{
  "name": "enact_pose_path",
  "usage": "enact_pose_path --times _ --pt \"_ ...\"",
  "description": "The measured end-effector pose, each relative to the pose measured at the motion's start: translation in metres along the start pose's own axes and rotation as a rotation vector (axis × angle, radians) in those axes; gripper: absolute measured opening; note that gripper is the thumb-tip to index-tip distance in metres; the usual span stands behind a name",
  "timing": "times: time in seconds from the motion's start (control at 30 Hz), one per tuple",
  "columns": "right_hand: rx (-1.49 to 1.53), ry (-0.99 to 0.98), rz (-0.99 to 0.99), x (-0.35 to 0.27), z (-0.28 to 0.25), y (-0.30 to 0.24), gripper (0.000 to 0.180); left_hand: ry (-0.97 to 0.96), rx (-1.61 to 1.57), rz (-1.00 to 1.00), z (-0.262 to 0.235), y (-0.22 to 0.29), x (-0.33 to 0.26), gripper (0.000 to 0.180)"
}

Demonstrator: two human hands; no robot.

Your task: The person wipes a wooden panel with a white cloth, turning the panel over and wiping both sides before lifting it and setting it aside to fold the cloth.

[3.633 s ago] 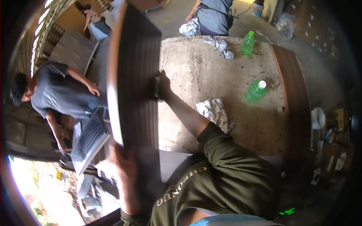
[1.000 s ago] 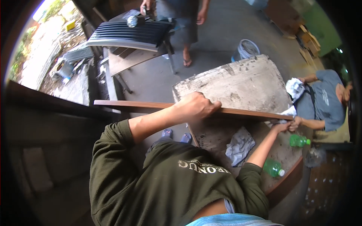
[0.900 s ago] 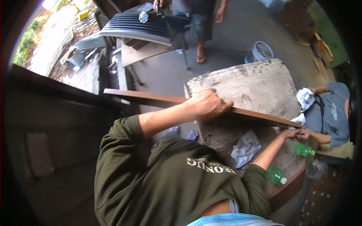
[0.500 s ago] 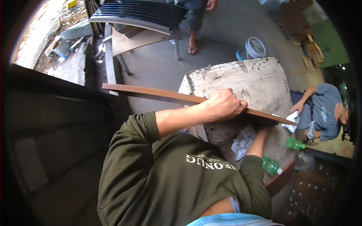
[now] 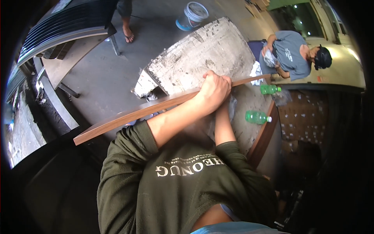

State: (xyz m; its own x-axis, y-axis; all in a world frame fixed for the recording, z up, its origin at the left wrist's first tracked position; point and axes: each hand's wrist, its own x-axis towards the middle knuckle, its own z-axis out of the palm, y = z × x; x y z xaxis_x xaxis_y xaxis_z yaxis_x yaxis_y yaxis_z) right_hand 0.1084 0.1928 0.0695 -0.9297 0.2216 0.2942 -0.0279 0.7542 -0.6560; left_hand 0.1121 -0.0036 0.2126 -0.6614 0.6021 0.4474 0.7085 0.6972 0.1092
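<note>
Compared with half a second ago, the right hand [image 5: 223, 105] has come close to the left hand [image 5: 213, 90]. The left is closed on the upper edge of the brown board [image 5: 136, 113], which reaches over the worn table [image 5: 202, 54]; I cannot tell if they touch. The right is mostly hidden, so its grip is unclear. Ribbed dark panel [image 5: 72, 24] is cut off.

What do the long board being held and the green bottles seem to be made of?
The board looks like wood or wood-patterned laminate, brown and fairly smooth; streaks along its edge suggest grain, but real or printed, I can't tell. The green bottles are probably plastic: tinted, see-through and shiny.
</note>
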Motion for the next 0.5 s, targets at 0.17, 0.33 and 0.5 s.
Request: enact_pose_path --times 0.17,0.33,0.5 --pt "-0.098 -0.073 -0.108 -0.007 -0.013 -0.074 0.031 0.018 0.025 0.019 0.013 0.014 0.001 0.028" --pt "-0.617 0.012 0.136 -0.012 -0.016 -0.196 0.029 -0.393 0.149 0.030 0.017 0.026 0.008 0.032" --pt "0.167 0.167 0.333 -0.027 -0.013 -0.202 0.026 -0.202 0.098 -0.026 0.014 0.025 -0.006 0.031"
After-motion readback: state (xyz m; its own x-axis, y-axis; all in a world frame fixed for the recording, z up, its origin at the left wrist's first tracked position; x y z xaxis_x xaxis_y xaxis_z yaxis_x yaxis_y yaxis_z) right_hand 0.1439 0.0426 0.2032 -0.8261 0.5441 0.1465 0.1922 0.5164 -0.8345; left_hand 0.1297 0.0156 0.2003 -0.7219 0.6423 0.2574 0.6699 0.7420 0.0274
